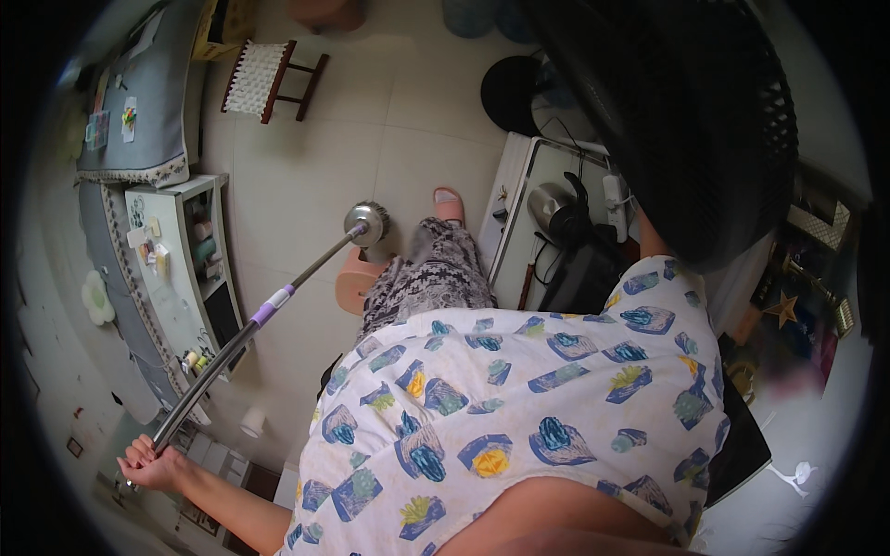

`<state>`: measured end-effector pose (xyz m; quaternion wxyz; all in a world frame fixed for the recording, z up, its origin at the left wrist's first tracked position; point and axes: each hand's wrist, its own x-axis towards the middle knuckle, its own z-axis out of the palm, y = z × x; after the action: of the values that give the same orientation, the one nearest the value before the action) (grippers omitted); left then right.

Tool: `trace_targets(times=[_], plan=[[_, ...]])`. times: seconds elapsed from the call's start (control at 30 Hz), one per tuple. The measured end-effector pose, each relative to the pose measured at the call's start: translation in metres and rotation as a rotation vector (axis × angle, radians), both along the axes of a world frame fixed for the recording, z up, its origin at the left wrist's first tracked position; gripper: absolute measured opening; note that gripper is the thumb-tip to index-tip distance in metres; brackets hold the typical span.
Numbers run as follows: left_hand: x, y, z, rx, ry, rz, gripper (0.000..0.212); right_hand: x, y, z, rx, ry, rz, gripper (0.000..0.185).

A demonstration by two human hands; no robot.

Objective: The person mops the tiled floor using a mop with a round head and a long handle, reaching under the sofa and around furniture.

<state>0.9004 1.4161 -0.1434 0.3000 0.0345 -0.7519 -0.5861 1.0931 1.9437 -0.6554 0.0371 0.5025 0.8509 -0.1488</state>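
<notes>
My left hand grips the upper end of a telescopic metal mop pole with a purple-and-white collar. The pole slants down to a round, shiny metal mop head near the floor, in front of my legs. My right forearm reaches towards a large black object with a perforated side, possibly a plastic basket. That object hides my right hand, so its hold cannot be seen. Below me, one foot wears a pink slipper. A peach-coloured plastic item sits beside my patterned trousers.
A low white cabinet and a grey-cloth-covered table line the left. Ahead stands a woven-seat stool. On the right, a white-topped cabinet carries a steel kettle and a white power strip with cords.
</notes>
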Motion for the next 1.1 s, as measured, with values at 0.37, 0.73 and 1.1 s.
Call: trace_targets(times=[0.37, 0.73, 1.1], plan=[[-0.002, 0.008, -0.018, -0.049, 0.043, 0.073, 0.037, 0.012, 0.005, 0.0, 0.007, 0.005, -0.019, 0.033], [-0.02, -0.105, -0.016, -0.031, 0.096, -0.209, 0.035, 0.063, -0.024, 0.033, 0.289, 0.287, -0.218, 0.03], [0.022, -0.145, -0.023, -0.05, 0.185, -0.033, 0.027, 0.09, -0.027, 0.184, 0.303, 0.943, -0.77, 0.033]])
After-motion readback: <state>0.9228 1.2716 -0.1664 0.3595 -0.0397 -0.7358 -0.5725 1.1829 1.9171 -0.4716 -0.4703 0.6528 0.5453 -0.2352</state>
